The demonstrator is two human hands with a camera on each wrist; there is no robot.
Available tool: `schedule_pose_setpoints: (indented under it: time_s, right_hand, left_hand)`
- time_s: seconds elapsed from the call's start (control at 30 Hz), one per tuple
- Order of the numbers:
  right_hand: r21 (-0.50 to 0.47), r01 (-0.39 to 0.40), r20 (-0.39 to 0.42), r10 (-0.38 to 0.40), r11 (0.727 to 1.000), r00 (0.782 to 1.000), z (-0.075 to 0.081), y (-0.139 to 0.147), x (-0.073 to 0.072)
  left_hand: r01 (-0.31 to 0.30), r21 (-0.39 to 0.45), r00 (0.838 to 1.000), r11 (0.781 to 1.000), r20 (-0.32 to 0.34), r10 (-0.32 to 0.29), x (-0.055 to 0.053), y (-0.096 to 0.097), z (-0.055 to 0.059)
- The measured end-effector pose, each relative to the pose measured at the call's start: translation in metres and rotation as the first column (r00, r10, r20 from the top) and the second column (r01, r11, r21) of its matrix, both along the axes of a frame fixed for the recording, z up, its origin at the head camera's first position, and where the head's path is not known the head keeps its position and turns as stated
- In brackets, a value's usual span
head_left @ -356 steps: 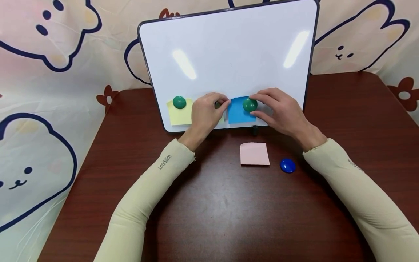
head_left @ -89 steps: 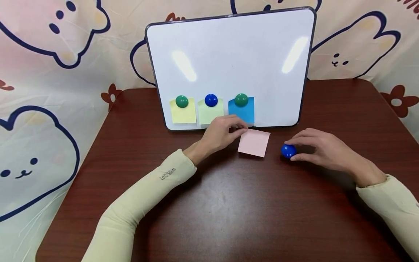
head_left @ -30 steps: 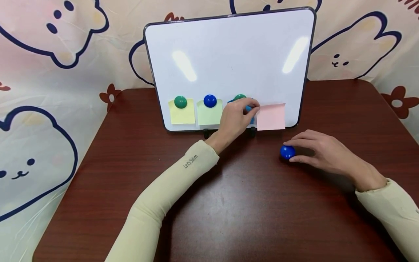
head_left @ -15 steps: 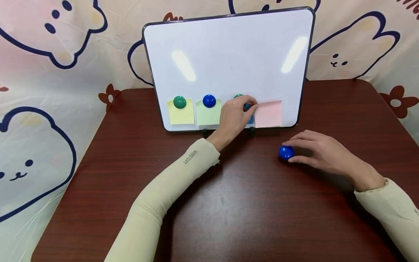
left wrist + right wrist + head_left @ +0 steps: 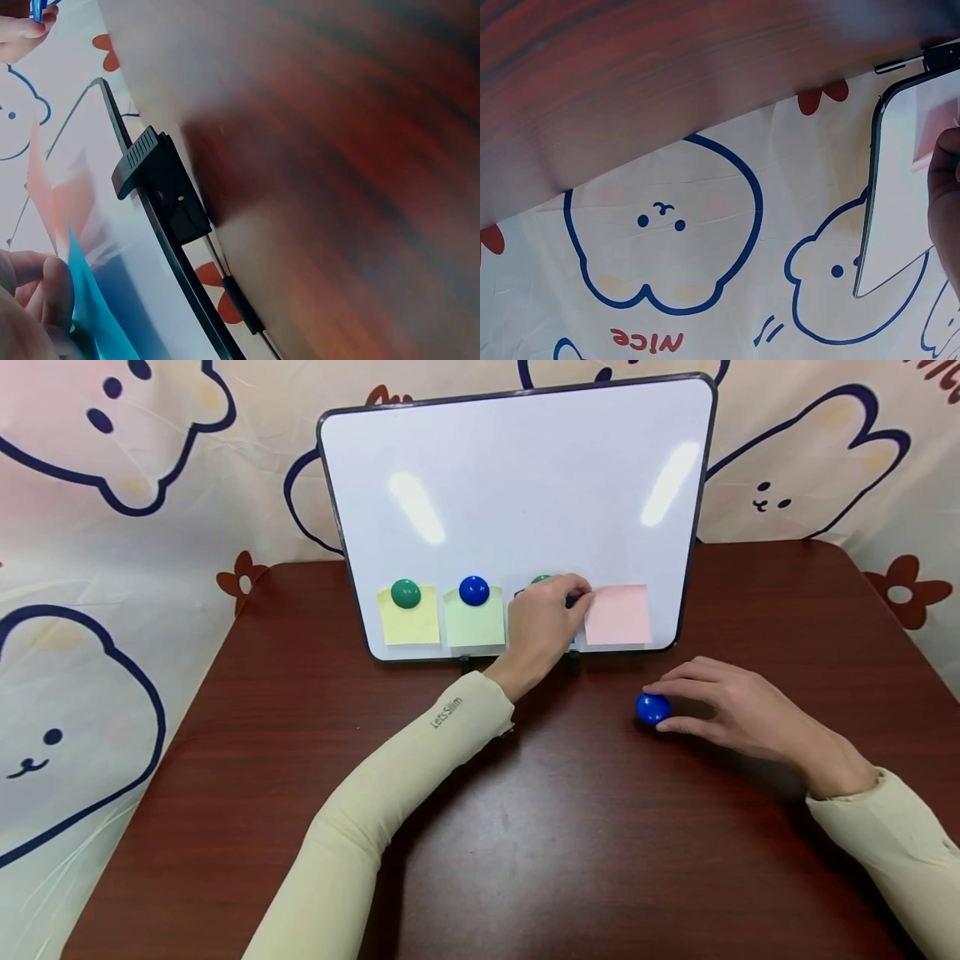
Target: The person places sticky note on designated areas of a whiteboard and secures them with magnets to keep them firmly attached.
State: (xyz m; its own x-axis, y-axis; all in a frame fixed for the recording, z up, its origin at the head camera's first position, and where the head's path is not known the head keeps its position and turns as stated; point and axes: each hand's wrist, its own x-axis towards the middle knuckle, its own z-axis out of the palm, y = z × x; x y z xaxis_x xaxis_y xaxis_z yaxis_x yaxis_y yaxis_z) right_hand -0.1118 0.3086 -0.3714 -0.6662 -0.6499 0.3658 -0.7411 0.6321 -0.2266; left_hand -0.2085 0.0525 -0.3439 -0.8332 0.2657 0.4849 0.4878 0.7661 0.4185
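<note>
In the head view my left hand (image 5: 543, 618) pinches the left upper edge of a pink sticky note (image 5: 618, 615) at the lower right of the whiteboard (image 5: 525, 485). It covers most of a blue sticky note, whose blue sheet (image 5: 94, 315) shows beside the fingers in the left wrist view. A green round magnet (image 5: 542, 578) peeks out above that hand. Over the table to the right, my right hand (image 5: 742, 714) holds a blue round magnet (image 5: 652, 708) between thumb and fingers.
A yellow note (image 5: 408, 622) under a green magnet (image 5: 406, 593) and a pale green note (image 5: 475, 622) under a blue magnet (image 5: 474, 591) hang on the board's left. Black clips (image 5: 165, 184) hold its lower edge above the brown table (image 5: 510, 852). A cartoon-printed cloth (image 5: 75, 560) hangs behind.
My left hand has carried the pink note up from the table onto the board, right of the blue one, and flattened it closer. Earlier, the right hand left the blue note's green magnet for the blue magnet.
</note>
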Motion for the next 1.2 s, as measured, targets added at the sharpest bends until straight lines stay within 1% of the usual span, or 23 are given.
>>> schedule_pose_setpoints:
  time_s: [0.2,0.37,0.53,0.7,0.97,1.07,1.2]
  right_hand:
    - [-0.003,0.004,-0.004,-0.004,1.000,1.000,0.0011,-0.0003,-0.0009]
    - [-0.019,0.007,-0.005,-0.007,1.000,1.000,0.0024,0.0001,-0.0010]
    - [-0.017,0.011,-0.007,-0.011,1.000,1.000,0.0027,0.0005,-0.0010]
    - [-0.013,0.021,0.000,-0.021,1.000,1.000,0.0022,0.0006,-0.0009]
    - [-0.004,0.023,0.010,-0.023,1.000,1.000,0.0025,0.0002,-0.0009]
    - [0.008,0.061,-0.002,-0.061,0.998,0.998,0.0038,0.0001,-0.0011]
    - [0.014,0.158,-0.048,-0.157,0.987,0.986,0.0052,0.0008,-0.0008]
  left_hand:
    - [-0.020,-0.004,1.000,1.000,0.008,0.020,0.0010,0.0027,0.0017]
    - [-0.031,-0.014,1.000,0.999,0.000,0.031,0.0013,0.0043,0.0027]
    - [-0.047,-0.017,0.999,0.999,-0.016,0.047,0.0003,0.0061,0.0021]
    - [-0.077,-0.022,0.997,0.997,-0.020,0.077,-0.0004,0.0079,0.0012]
    - [-0.095,-0.010,0.995,0.995,-0.030,0.095,0.0003,0.0085,0.0000]
    - [-0.101,-0.007,0.995,0.995,-0.021,0.101,0.0005,0.0083,0.0004]
    - [-0.089,-0.004,0.996,0.996,-0.010,0.089,0.0004,0.0081,0.0002]
